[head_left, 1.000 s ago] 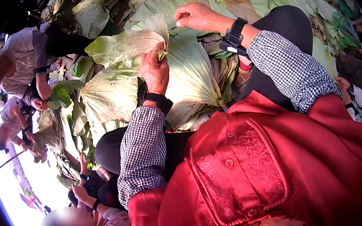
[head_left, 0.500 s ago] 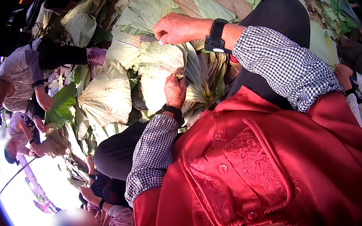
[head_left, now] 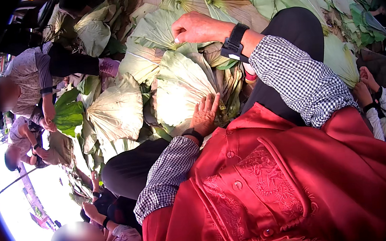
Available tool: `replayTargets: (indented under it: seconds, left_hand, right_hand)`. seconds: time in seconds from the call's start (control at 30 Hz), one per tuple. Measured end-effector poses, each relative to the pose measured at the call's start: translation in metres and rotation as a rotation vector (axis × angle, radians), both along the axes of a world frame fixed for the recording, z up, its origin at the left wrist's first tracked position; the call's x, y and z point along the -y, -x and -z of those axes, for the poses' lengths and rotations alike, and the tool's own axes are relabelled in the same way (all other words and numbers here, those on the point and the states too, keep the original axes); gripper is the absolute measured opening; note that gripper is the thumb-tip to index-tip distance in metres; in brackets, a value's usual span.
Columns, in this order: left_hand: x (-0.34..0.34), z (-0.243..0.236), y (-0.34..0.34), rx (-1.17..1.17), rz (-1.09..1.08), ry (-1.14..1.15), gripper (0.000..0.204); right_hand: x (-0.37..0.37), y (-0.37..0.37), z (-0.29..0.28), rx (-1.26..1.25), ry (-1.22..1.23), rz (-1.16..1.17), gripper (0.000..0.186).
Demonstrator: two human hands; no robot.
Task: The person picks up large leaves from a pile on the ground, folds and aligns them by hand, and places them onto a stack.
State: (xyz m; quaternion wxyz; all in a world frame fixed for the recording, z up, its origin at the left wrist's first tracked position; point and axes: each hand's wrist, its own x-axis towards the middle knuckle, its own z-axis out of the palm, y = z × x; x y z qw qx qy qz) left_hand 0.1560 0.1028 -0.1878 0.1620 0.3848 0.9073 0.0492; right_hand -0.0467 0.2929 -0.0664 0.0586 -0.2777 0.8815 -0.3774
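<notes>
A large pale lotus leaf [head_left: 182, 86] lies fanned out in front of me, its veins running to the near right edge. My left hand [head_left: 205, 113] rests at the near edge of that leaf, palm down with the fingers stretched out and apart. Beyond it my right hand [head_left: 200, 27] hovers over the greener leaves [head_left: 152, 29], thumb and fingers curled together. A small white spot shows at its thumb tip; whether anything is pinched there is hidden.
Wilted lotus leaves [head_left: 116, 108] spread all around, overlapping. At the left a person [head_left: 23, 74] holds a dark green leaf [head_left: 69, 113]. Another person [head_left: 104, 236] sits at the lower left. A co-worker's hands [head_left: 365, 86] touch a leaf [head_left: 341, 59] at the right.
My left hand has gone from closed fingers at the leaf's edge to stretched out, and moved right and nearer. The pale leaf now lies spread wider. My right hand has barely shifted.
</notes>
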Motion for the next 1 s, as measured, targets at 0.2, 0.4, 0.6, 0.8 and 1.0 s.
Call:
replayTargets:
  seconds: [0.2, 0.4, 0.6, 0.8, 1.0]
  left_hand:
    - [-0.006, 0.010, 0.001, -0.137, 0.105, 0.109, 0.077]
    - [0.005, 0.010, 0.025, 0.070, -0.052, -0.111, 0.073]
    - [0.058, -0.015, 0.103, 0.570, -0.690, -0.823, 0.045]
    - [0.051, -0.003, 0.086, 0.421, -0.515, -0.710, 0.046]
    - [0.031, 0.016, 0.061, 0.420, -0.404, -0.628, 0.046]
  right_hand:
    - [-0.013, 0.010, -0.011, -0.013, 0.235, 0.284, 0.019]
    - [-0.010, 0.010, -0.008, -0.053, 0.121, 0.255, 0.021]
    - [-0.002, 0.005, -0.014, -0.031, 0.078, 0.195, 0.023]
    - [-0.003, 0.003, -0.005, -0.031, 0.005, 0.121, 0.019]
    - [-0.001, -0.002, -0.005, 0.007, 0.026, 0.085, 0.023]
